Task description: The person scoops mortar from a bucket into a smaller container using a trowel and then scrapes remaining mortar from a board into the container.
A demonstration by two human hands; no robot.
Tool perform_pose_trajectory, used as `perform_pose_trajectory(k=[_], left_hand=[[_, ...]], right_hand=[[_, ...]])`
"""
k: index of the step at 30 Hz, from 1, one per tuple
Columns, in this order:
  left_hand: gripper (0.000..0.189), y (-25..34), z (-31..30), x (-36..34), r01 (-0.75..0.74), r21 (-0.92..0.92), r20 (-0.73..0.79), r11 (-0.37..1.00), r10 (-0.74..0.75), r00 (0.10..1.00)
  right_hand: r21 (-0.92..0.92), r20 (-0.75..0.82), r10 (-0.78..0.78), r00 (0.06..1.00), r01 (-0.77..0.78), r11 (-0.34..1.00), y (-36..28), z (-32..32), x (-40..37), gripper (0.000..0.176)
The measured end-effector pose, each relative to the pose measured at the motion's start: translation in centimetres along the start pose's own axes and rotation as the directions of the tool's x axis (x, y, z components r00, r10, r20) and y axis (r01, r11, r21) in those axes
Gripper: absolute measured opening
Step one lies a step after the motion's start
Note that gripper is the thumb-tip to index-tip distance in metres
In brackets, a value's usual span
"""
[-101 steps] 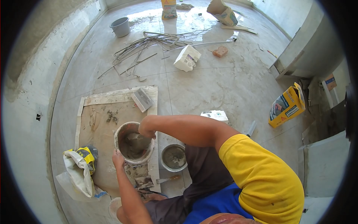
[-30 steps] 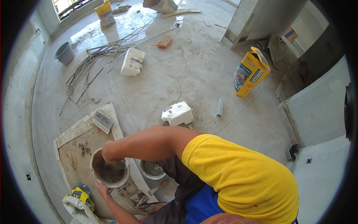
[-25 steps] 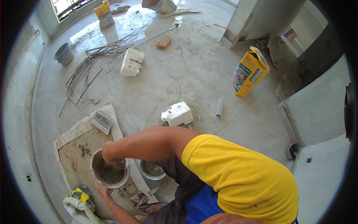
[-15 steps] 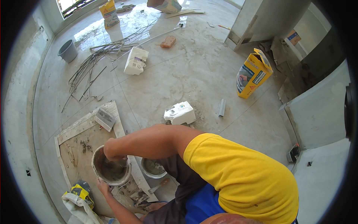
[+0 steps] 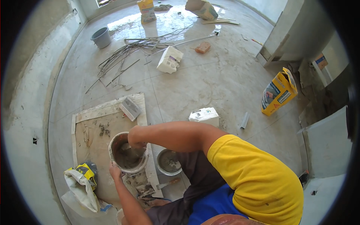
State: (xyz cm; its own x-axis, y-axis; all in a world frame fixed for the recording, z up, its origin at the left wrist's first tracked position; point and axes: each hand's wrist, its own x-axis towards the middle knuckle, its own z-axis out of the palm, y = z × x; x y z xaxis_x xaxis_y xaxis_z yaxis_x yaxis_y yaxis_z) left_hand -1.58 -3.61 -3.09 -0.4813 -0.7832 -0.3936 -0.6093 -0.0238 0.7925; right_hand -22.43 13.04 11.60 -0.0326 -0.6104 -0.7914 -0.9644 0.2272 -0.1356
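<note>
A round bucket (image 5: 112, 150) with grey wet mix inside stands on a dusty board (image 5: 84, 150). My left hand (image 5: 115, 170) is closed on its near left side. My right hand (image 5: 137, 138) reaches down over the rim, its fingers closed and partly hidden. Below it a pale flat shape, like a tool's blade, shows against the mix; its handle is hidden in the hand. To the right is a smaller pail (image 5: 168, 161), also holding grey mix. A scraper (image 5: 168, 183) with a wooden handle lies near the board's edge.
A grey-white block (image 5: 130, 108) lies on the board's far corner. Beyond are white packages (image 5: 204, 115), thin metal rods (image 5: 127, 54), a brick (image 5: 203, 47), a grey bucket (image 5: 101, 37) and a yellow bag (image 5: 279, 91). An open white sack (image 5: 80, 187) stands at left.
The view has shifted, so the whole scene sits further right. My right hand remains in the bucket, where the pale blade-like shape shows more clearly. My left hand still holds the bucket's side.
</note>
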Motion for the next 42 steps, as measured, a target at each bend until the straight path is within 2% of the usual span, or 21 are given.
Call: perform_pose_trajectory(k=[2,3,4,6,10,13,17,20,22,26,29,31,36,38,42], left_hand=[[0.034,-0.3,0.0,0.2,-0.024,0.025,-0.001,0.999,0.024,1.000],[0.032,1.3,0.1,-1.1,0.023,0.010,-0.006,1.000,-0.022,1.000],[0.032,-0.1,-0.1,0.0,0.025,0.002,-0.021,1.000,-0.025,0.999],[0.031,-1.6,0.1,1.5,-0.090,0.089,-0.035,0.992,0.094,0.995],[0.031,-2.6,0.0,2.2,-0.127,0.159,-0.028,0.979,0.133,0.991],[0.031,-3.7,0.1,3.2,-0.143,0.138,-0.041,0.980,0.150,0.988],[0.031,-3.5,0.4,2.8,-0.141,0.167,-0.121,0.976,0.162,0.979],[0.032,-2.4,0.2,2.1,-0.102,0.170,-0.101,0.980,0.121,0.988],[0.033,-1.9,0.0,1.8,-0.123,0.232,-0.034,0.965,0.135,0.990],[0.033,-1.1,-0.1,0.6,-0.174,0.281,-0.041,0.944,0.193,0.980],[0.032,-0.9,0.0,0.2,-0.173,0.279,-0.069,0.944,0.200,0.977],[0.032,-0.5,0.0,-0.1,-0.159,0.270,-0.067,0.950,0.184,0.981],[0.033,-0.4,0.1,-0.3,-0.096,0.217,-0.076,0.971,0.115,0.990],[0.033,0.9,-0.1,-1.4,-0.110,0.339,-0.058,0.934,0.137,0.989],[0.034,1.1,-0.2,-1.8,-0.106,0.346,-0.071,0.932,0.139,0.988]], right_hand=[[-0.012,0.016,-0.012,1.000,0.012,1.000,0.1,0.1,0.6,0.037],[-0.020,0.026,-0.006,1.000,0.006,1.000,0.0,0.1,0.7,0.037],[-0.027,0.038,0.000,0.999,0.001,1.000,-0.1,0.1,0.5,0.037],[-0.063,0.034,-0.036,0.999,0.038,0.997,-0.1,0.0,0.1,0.037],[-0.101,0.035,-0.079,0.996,0.082,0.991,-0.1,0.2,0.8,0.037],[-0.143,0.022,-0.104,0.994,0.106,0.984,-0.1,0.4,0.7,0.038],[-0.160,0.045,-0.082,0.996,0.088,0.983,-0.2,0.3,1.0,0.039],[-0.159,0.036,-0.106,0.994,0.111,0.981,0.0,0.4,1.1,0.039],[-0.055,0.051,-0.082,0.995,0.085,0.995,0.2,0.6,1.4,0.037],[-0.162,0.021,-0.173,0.985,0.174,0.971,-0.1,0.5,0.7,0.036],[-0.135,0.061,-0.156,0.986,0.163,0.977,-0.5,0.0,-1.0,0.035],[-0.056,0.045,-0.083,0.996,0.086,0.995,-0.6,0.1,-1.4,0.036],[-0.017,0.037,-0.143,0.989,0.143,0.990,-0.8,-0.2,-2.4,0.035],[-0.027,0.040,-0.147,0.988,0.148,0.989,-0.9,-0.2,-2.3,0.035],[-0.028,0.048,-0.138,0.989,0.140,0.990,-1.1,-0.3,-2.4,0.033]])
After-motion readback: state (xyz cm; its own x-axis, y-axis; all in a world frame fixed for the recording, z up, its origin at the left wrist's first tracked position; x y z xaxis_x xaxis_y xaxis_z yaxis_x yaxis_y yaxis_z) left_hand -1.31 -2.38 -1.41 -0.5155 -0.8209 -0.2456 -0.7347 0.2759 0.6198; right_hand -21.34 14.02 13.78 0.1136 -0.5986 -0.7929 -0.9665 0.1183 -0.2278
